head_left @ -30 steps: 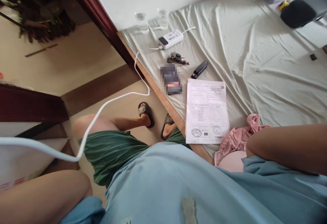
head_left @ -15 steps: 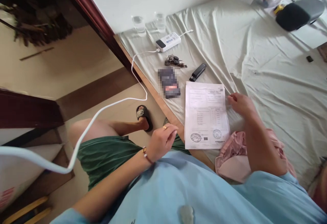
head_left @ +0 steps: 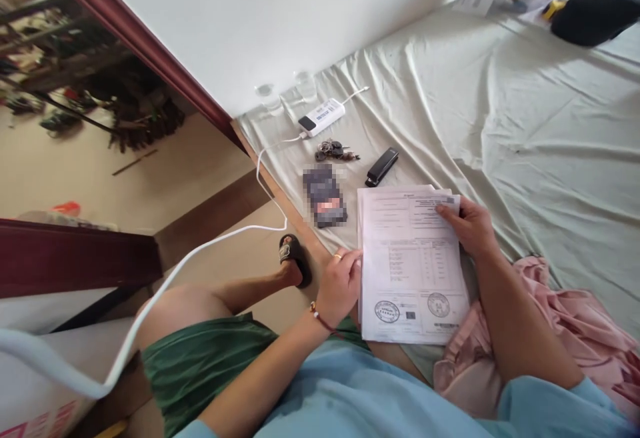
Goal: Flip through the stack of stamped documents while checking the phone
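Observation:
A stack of printed, stamped papers (head_left: pixel 410 265) lies at the near edge of the cloth-covered surface, its sheets slightly fanned at the top. My right hand (head_left: pixel 473 225) pinches its upper right corner, thumb on top and fingers underneath. At the stack's left edge is my left hand (head_left: pixel 341 285), with curled fingers closed on the paper's side. Just beyond the papers rests a black stapler (head_left: pixel 383 167). A dark, blurred-out phone-like object (head_left: pixel 325 197) lies to the left, below a bunch of keys (head_left: pixel 335 151).
A white power bank (head_left: pixel 323 117) trails a white cable (head_left: pixel 225 233) across the left side. Two clear cups (head_left: pixel 303 88) stand by the wall. Pink fabric (head_left: pixel 480 345) lies beside my right forearm. A black case (head_left: pixel 595 11) sits at the far right.
My right hand has moved onto the papers' upper right corner and taken hold. My left hand has come up from my lap to their left edge. The top sheets have shifted.

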Tool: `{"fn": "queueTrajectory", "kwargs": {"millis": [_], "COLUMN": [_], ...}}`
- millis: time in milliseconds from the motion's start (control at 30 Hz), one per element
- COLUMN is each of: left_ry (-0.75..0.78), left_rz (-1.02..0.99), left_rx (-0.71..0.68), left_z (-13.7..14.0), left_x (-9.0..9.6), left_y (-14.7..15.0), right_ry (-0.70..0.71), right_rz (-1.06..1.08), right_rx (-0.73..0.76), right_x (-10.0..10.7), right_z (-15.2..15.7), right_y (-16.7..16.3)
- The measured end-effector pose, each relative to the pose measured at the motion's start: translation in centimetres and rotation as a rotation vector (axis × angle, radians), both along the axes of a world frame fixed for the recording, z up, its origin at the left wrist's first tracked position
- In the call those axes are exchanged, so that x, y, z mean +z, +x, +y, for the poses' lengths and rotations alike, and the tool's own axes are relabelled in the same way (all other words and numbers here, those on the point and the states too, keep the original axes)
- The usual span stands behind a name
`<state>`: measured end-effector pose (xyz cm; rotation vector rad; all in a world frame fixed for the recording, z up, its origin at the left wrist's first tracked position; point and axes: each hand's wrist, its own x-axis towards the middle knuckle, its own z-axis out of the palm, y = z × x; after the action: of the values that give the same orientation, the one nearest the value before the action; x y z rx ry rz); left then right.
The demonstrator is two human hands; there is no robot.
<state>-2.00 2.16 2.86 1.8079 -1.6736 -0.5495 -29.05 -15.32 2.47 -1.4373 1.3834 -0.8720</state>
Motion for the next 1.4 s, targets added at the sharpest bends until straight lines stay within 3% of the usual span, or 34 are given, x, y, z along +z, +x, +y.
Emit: {"fn": "queueTrajectory", "kwargs": {"millis": [100, 200, 333, 533, 733, 1000, 1200, 1400], "left_ry": [-0.061, -0.043, 0.021, 0.002, 0.118, 0.088, 0.015, -0.025], "left_rz": [0.109, 0.238, 0.421, 0.585, 0.761, 0.754, 0.700, 0.630], "left_rx": [0.088, 0.142, 0.175, 0.261, 0.125, 0.282, 0.327, 0.303], "left_z": [-0.1, -0.7, -1.6, -1.5, -1.2, -1.1, -0.9, -0.8], "left_x": [0.0, 0.1, 0.0, 0.4, 0.7, -1.8, -1.5, -1.9], "left_y": [0.1, 0.0, 0.0, -0.1, -0.3, -0.3, -0.1, 0.2], "right_ry": [0.098, 0.144, 0.190, 0.194, 0.159, 0.084, 0.063, -0.080], "right_rz": [-0.314, -0.477, -0.554, -0.600, -0.523, -0.459, -0.366, -0.263], "right_rx": [0.004, 0.016, -0.018, -0.110, -0.008, 0.021, 0.091, -0.013], "right_x": [-0.1, 0.3, 0.7, 0.4, 0.4, 0.0, 0.0, -0.3], "right_z": [0.4, 0.7, 0.8, 0.6, 0.9, 0.7, 0.7, 0.6], "right_y": [-0.1, 0.2, 0.3, 0.0, 0.5, 0.9, 0.9, 0.5]}}
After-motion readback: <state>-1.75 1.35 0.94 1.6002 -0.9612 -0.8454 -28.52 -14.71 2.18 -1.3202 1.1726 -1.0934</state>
